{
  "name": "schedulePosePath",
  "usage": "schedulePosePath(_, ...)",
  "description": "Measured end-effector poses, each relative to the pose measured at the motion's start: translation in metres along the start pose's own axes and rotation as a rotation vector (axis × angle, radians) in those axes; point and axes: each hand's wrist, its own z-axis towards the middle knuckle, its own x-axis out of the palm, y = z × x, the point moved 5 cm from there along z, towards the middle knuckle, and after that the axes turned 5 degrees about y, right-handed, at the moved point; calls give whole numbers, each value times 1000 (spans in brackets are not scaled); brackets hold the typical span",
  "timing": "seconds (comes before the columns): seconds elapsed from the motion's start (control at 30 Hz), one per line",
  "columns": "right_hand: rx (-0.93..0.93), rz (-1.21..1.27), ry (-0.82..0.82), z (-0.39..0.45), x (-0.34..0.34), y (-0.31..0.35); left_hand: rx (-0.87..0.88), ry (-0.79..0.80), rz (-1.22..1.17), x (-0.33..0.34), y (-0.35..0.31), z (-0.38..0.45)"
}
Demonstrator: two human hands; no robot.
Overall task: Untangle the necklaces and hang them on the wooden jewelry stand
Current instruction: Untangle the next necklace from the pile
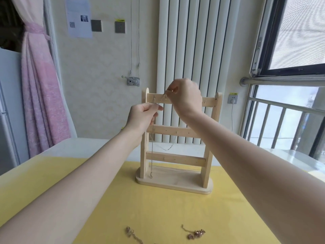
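Toward the far edge of the yellow-covered surface [70,191] stands the pale wooden jewelry stand [175,180], three flat rungs on an oval base. Both hands work at its top rung: right hand [184,97] pinches a thin chain [151,155] near a hook, left hand [142,117] pinches it lower, its tail dangling. Two tangled gold necklaces [195,234] lie at the near edge.

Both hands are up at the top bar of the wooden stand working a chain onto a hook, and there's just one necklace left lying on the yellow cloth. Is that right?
Not quite. The head view shows two tangled necklaces on the yellow cloth, one at the near left and one at the near right. The rest holds: the left hand and right hand pinch a thin chain at the top bar of the wooden jewelry stand.
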Motion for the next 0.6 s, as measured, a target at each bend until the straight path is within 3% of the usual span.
schedulePosePath(0.13,9,-110,-10,3,4,-3,-17,-16,2,4,5,5)
schedulePosePath(0.27,-102,-274,-13,-11,6,-3,-51,-12,-28,6,16,2)
schedulePosePath(0.6,-354,-231,-118,-58,21,-22,69,15,49,9,23,-7)
